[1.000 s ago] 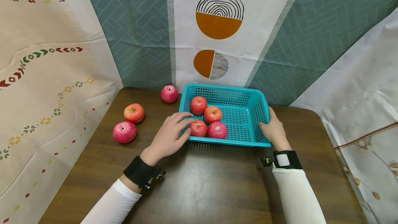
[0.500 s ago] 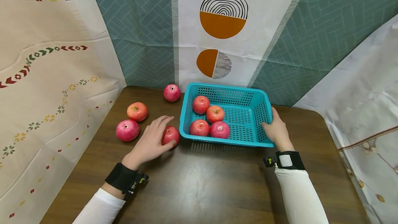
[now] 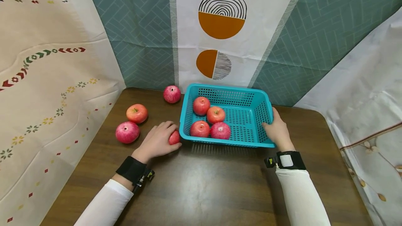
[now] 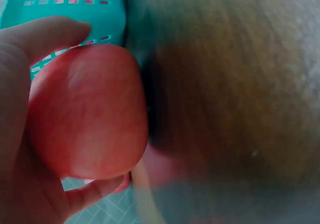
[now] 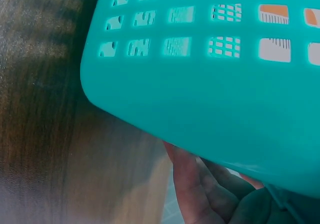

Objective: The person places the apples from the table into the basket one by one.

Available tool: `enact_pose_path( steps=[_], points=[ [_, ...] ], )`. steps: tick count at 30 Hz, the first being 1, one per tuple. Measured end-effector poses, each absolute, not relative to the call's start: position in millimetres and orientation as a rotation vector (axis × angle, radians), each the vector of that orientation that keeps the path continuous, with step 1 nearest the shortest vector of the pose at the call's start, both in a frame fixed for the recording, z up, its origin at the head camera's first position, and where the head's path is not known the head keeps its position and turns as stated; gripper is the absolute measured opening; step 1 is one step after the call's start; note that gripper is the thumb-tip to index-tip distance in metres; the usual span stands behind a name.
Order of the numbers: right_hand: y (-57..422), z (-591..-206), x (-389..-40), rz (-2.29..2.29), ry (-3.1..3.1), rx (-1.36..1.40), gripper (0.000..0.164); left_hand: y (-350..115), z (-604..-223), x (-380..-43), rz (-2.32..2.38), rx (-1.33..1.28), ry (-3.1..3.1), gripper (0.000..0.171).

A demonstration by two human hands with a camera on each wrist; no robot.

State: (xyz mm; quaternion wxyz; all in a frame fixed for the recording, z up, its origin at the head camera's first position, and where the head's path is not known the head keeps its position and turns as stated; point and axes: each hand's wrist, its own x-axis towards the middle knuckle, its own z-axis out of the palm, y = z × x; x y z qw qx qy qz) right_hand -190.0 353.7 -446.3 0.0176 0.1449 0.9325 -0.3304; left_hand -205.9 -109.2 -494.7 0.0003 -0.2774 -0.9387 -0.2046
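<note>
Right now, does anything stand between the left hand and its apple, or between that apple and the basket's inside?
Nothing visible separates the left hand from its apple. Between that apple and the inside stands the basket's left wall; just beyond it, another apple sits.

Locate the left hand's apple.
In the head view, the apple is left of centre, in the left hand, beside the left end of the teal basket.

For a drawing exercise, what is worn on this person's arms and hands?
White sleeves, black wrist bands, each with a small black device marked yellow-green; the right band bears a pale square. The left hand and right hand are bare.
</note>
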Motion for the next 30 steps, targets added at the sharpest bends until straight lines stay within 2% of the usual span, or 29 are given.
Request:
enact_pose_path(
  steps=[5, 13, 19, 30],
  points=[
    [351.2, -444.7, -190.4, -1.039, 2.887, 0.454, 0.079, -108.5, -499.7, -207.6, -0.648, -0.847, -2.963, 0.056],
    [352.2, -446.1, -191.2, -1.026, 2.904, 0.453, 0.079, -109.6, -497.1, -207.9, -0.68, -0.803, -3.021, 0.069],
    [353.4, -444.8, -190.3, -1.025, 2.903, 0.45, 0.079, -111.1, -498.2, -207.1, -0.732, -0.771, -3.031, 0.059],
    [353.6, -449.1, -190.5, -1.036, 2.915, 0.437, 0.078, -111.9, -497.3, -204.7, -0.758, -0.747, -3.029, 0.057]
  ],
)
